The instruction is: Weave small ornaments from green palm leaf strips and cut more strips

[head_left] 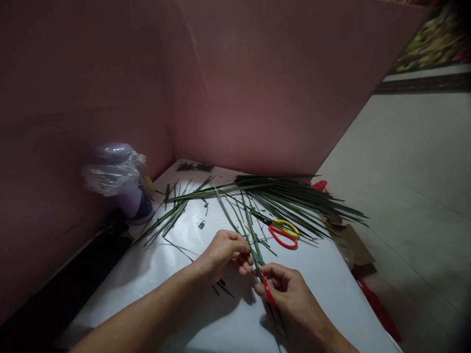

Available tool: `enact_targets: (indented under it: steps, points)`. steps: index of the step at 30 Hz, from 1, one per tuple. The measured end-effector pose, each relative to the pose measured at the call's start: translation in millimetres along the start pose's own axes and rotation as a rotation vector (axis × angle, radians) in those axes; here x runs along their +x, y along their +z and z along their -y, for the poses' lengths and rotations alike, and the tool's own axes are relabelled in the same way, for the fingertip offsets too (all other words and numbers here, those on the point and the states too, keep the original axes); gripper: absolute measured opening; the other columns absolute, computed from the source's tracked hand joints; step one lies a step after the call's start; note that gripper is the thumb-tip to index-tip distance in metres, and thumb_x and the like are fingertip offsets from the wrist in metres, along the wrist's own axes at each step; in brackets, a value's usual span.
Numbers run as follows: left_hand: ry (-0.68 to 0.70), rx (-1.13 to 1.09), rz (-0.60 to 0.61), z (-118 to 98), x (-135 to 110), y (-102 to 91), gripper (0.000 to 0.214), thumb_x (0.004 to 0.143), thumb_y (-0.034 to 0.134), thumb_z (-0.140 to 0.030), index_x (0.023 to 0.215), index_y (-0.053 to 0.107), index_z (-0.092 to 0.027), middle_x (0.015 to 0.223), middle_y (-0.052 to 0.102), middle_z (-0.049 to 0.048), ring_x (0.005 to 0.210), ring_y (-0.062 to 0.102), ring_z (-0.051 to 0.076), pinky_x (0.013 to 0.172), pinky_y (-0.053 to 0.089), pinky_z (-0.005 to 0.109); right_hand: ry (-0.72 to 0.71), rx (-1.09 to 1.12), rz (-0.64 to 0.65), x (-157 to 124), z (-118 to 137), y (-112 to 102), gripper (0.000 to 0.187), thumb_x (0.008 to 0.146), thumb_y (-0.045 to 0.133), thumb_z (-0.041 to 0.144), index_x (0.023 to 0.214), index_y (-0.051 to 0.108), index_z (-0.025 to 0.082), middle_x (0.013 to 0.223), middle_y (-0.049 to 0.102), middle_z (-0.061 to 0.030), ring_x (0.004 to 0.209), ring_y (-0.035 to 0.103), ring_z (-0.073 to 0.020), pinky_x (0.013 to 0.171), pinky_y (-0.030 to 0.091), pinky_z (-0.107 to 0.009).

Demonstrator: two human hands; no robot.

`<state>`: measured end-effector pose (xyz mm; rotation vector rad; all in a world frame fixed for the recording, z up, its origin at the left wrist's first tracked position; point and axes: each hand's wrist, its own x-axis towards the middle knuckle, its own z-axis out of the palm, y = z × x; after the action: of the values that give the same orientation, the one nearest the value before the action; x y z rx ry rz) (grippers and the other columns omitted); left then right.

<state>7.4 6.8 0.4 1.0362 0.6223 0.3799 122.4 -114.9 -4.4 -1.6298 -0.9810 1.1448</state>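
My left hand [228, 251] is closed in a pinch on a long, narrow green leaf strip [231, 215]. The strip runs down from the leaf pile toward my right hand [285, 289]. That hand is closed around a slim red tool [267, 290] with a dark, thin end pointing toward me; its exact kind is unclear. The strip's lower end meets the right fingertips, which partly hide it. Just beyond the right hand lies a pair of scissors [283, 234] with red and yellow handles, its blades among the leaves.
A white-covered table [143, 304] stands against pink walls [250, 98]. Long green leaves [294, 198] spread across its far right side, with cut strips [174, 218] at the left. A purple bottle [134, 201] wrapped in plastic stands at the left edge. Cardboard [355, 245] lies beyond the right edge.
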Motion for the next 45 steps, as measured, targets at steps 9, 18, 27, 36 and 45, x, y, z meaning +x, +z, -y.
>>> enact_targets:
  steps: [9, 18, 27, 36, 45]
  points:
    - [-0.018, -0.009, 0.005, -2, -1, 1.0, 0.004, 0.06, 0.055, -0.014, 0.061, 0.053, -0.01, 0.053, 0.061, 0.0072, 0.039, 0.054, 0.013, 0.037, 0.042, 0.021, -0.012, 0.01, 0.012, 3, 4, 1, 0.022, 0.062, 0.067, 0.029, 0.074, 0.061, 0.012, 0.047, 0.038, 0.0075, 0.045, 0.026, -0.0049, 0.042, 0.021, -0.019]
    - [-0.031, 0.024, 0.019, 1, 0, 1.1, 0.004, 0.059, 0.055, -0.015, 0.06, 0.054, -0.011, 0.05, 0.06, 0.0052, 0.035, 0.051, 0.012, 0.033, 0.039, 0.02, 0.007, 0.04, 0.034, 6, 9, 1, 0.021, 0.062, 0.067, 0.029, 0.072, 0.061, 0.012, 0.049, 0.042, 0.0062, 0.045, 0.029, -0.0048, 0.043, 0.02, -0.019]
    - [-0.049, 0.045, 0.023, 3, 0, 0.7, 0.003, 0.058, 0.054, -0.014, 0.059, 0.054, -0.012, 0.05, 0.06, 0.0052, 0.035, 0.051, 0.012, 0.033, 0.038, 0.021, -0.02, 0.008, 0.058, 11, 0, -4, 0.021, 0.064, 0.067, 0.031, 0.074, 0.06, 0.013, 0.052, 0.044, 0.005, 0.046, 0.031, -0.0054, 0.044, 0.022, -0.019]
    - [-0.076, 0.066, 0.014, -4, -4, 5.5, 0.002, 0.056, 0.052, -0.012, 0.057, 0.054, -0.012, 0.045, 0.057, 0.0031, 0.033, 0.049, 0.011, 0.032, 0.037, 0.02, -0.019, 0.05, 0.066, 11, -4, -5, 0.025, 0.064, 0.07, 0.032, 0.076, 0.06, 0.013, 0.05, 0.037, 0.0075, 0.046, 0.028, -0.0052, 0.044, 0.021, -0.02]
    - [-0.012, 0.079, -0.003, -2, -6, 4.7, 0.007, 0.06, 0.056, -0.016, 0.064, 0.051, -0.014, 0.049, 0.056, 0.0005, 0.036, 0.049, 0.01, 0.032, 0.04, 0.02, -0.017, 0.079, 0.047, 10, -5, -7, 0.023, 0.063, 0.07, 0.03, 0.075, 0.061, 0.013, 0.047, 0.035, 0.0088, 0.044, 0.026, -0.0041, 0.041, 0.022, -0.017]
